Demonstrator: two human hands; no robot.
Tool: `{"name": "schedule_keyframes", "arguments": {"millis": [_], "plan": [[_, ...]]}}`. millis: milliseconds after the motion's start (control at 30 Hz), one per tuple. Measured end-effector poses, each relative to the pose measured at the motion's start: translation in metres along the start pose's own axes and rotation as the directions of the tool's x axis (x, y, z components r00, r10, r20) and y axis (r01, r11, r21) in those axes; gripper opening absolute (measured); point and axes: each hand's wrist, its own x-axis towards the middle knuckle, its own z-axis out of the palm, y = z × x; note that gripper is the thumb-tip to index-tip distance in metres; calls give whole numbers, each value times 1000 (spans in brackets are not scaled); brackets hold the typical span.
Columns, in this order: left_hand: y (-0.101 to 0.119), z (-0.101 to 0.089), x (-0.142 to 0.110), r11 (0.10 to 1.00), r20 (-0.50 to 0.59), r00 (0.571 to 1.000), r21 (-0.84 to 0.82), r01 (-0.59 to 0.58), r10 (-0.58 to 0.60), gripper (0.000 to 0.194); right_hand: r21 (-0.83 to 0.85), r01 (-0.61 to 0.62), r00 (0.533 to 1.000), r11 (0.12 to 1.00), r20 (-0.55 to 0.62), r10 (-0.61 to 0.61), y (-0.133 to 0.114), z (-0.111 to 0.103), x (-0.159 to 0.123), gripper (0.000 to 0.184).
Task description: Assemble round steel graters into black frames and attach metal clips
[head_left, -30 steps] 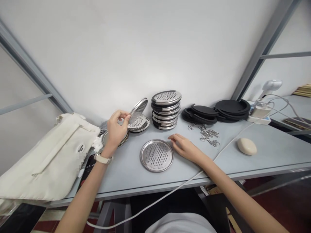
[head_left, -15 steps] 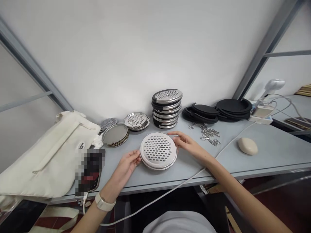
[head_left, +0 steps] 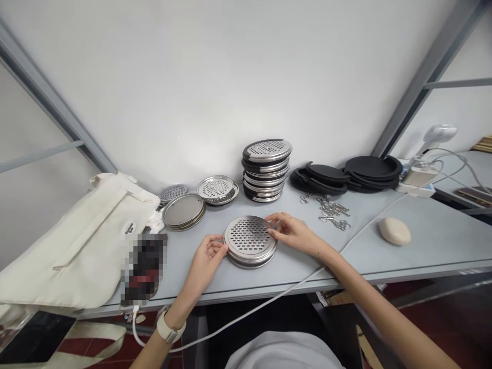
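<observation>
Near the front of the table lies a round slotted metal lid [head_left: 248,237], which sits on a shallow round metal base [head_left: 250,265]. My left hand [head_left: 207,256] pinches the lid's left rim, thumb at the near edge and fingers curled beside it. On the opposite side my right hand [head_left: 292,233] grips the rim, its thumb on the slotted top and its fingers round the far right edge. Behind stands a tall stack of similar metal discs with black rims [head_left: 266,171]. To its left are perforated discs [head_left: 215,188] and a pile of plain metal discs [head_left: 183,211].
Black round covers [head_left: 371,171] lie at the back right, with small metal hooks [head_left: 334,210] in front. A beige rounded object [head_left: 394,231] sits at right. A white cable [head_left: 300,282] crosses the front edge. A cream bag [head_left: 77,246] and a blurred phone [head_left: 144,269] are at left.
The lid has gone from bright to darker grey, as its angle to the light changed. My right thumb has come onto its top, and my left thumb has moved along the near rim.
</observation>
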Motion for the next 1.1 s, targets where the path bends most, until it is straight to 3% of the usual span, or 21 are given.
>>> {"name": "schedule_keyframes", "arguments": {"millis": [333, 700, 900, 1033, 1100], "plan": [[0, 6, -5, 922, -15, 993, 374, -105, 119, 31, -70, 87, 996, 994, 38, -84, 2, 4, -4, 33], [-4, 4, -3, 933, 13, 993, 342, -114, 116, 36, -239, 204, 979, 949, 71, -192, 1, 1, -5, 33], [-8, 0, 2, 950, 27, 997, 303, -78, 73, 45, -284, 195, 981, 939, 77, -180, -2, 1, -8, 35], [-8, 1, 3, 949, 35, 998, 309, -69, 61, 42, -238, 172, 983, 956, 105, -151, 8, -25, -3, 43], [-8, 1, 4, 946, 34, 998, 318, -60, 52, 42, -291, 128, 989, 948, -33, -144, 20, -53, 3, 46]]}}
